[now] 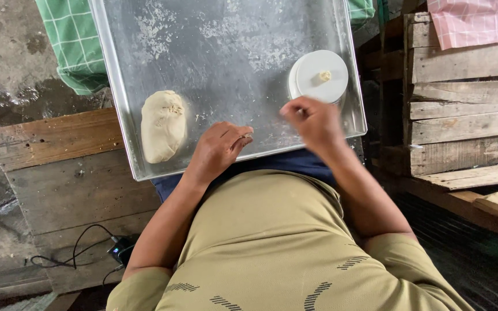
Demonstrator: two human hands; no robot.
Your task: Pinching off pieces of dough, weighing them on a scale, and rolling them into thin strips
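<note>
A metal tray (145,103), dusted with flour, lies in front of the person, resting partly on a green checked cloth (73,40) and partly over wooden boards (59,167). The left hand (217,150) rests on the near edge of the tray, knuckles up, with the fingers curled loosely together; whether anything sits under them cannot be told. Just beside it, to the left on the tray, lies a lump of pale dough (162,125), oblong and apart from the hand. The right hand (312,121) is raised just above the tray near its right corner, blurred, the fingertips pinched together; whether they hold a bit of dough cannot be told. Right behind that hand stands a round white container (318,78) with a flat lid, and a small crumb of dough (325,75) sits on the lid. A wooden crate (462,103) stands to the right, with a pink checked cloth (479,20) over its top. A black cable (82,247) lies on the boards at lower left.
</note>
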